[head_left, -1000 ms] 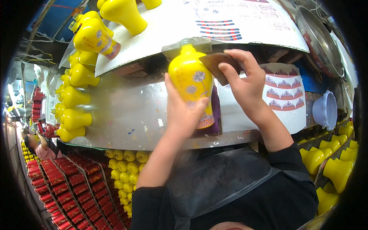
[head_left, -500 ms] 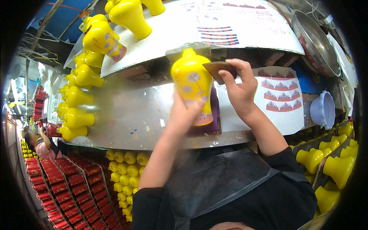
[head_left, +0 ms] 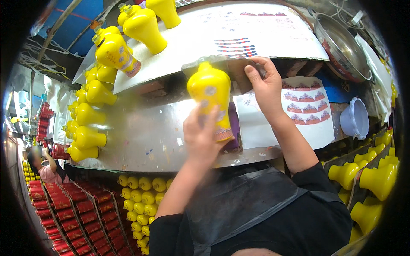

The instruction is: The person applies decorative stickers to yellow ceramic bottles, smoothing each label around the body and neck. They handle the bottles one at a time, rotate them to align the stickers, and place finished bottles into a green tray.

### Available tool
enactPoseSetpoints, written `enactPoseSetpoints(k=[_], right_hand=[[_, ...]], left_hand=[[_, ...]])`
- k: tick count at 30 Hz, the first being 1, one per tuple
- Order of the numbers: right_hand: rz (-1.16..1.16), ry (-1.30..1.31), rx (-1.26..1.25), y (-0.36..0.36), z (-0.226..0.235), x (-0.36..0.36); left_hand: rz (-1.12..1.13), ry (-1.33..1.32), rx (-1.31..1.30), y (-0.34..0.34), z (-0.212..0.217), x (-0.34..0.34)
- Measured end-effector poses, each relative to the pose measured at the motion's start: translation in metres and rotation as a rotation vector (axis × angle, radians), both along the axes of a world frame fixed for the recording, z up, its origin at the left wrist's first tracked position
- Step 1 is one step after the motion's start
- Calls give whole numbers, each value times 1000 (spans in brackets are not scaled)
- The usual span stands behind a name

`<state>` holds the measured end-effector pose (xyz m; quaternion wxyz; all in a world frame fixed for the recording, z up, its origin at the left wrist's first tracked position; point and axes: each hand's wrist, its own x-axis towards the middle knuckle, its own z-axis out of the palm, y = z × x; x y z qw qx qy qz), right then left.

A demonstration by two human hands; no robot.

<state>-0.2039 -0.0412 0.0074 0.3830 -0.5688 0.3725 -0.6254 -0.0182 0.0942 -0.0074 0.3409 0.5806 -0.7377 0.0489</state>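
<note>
A lavender basin [head_left: 354, 119] sits right of the right hand [head_left: 266, 85]; a large metal pan [head_left: 342, 45] shows ahead on that side. Well left of the left hand [head_left: 199, 135] are stacked red packages [head_left: 79, 209] and a person in pink [head_left: 49, 174].

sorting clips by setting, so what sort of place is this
Probably a workshop for decorating bottles: rows of plain yellow bottles, a printed pattern sheet, and a patterned yellow bottle at the person's left hand.
</note>
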Motion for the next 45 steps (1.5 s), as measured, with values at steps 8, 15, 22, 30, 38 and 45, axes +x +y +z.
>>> enactPoseSetpoints(k=[8, 15, 22, 30, 38, 45], right_hand=[[290, -21, 822, 23, -6, -21], [517, 278, 539, 53, 12, -6], [375, 484, 404, 47, 15, -19], [359, 199, 362, 46, 13, -17], [-156, 544, -410, 56, 6, -10], [221, 517, -265, 69, 10, -8]], left_hand=[[-125, 466, 241, 5, -17, 17], [-89, 425, 219, -1, -15, 15], [-141, 579, 335, -2, -12, 11], [-120, 455, 206, -6, -20, 13], [-160, 398, 324, -2, -31, 23], [-254, 993, 458, -16, -4, 16]])
